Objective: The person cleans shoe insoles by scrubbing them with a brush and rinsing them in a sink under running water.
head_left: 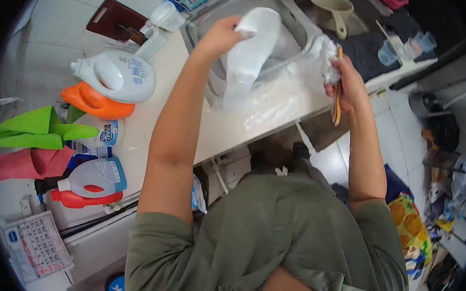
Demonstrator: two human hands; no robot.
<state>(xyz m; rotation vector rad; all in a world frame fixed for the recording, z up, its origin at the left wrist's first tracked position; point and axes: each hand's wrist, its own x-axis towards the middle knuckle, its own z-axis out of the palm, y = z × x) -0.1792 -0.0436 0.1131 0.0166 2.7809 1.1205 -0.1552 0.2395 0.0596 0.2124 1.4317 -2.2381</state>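
A white, insole-shaped piece (253, 44) is tilted over the near edge of the metal sink (300, 28). Its upper left side is gripped by my left hand (224, 35). On the right, my right hand (351, 83) is closed around a wooden brush (337, 107), whose white bristle side faces left and looks covered in foam. The brush is apart from the white piece, above the counter's front edge. Wet suds lie on the white counter (279, 97) between my hands.
Detergent bottles (121, 75), an orange bottle (98, 102) and green and pink cloths (39, 129) stand or hang at the left. A dark red board (115, 18) lies behind them. A beige pot (331, 9) and plastic cups (388, 52) are at the back right.
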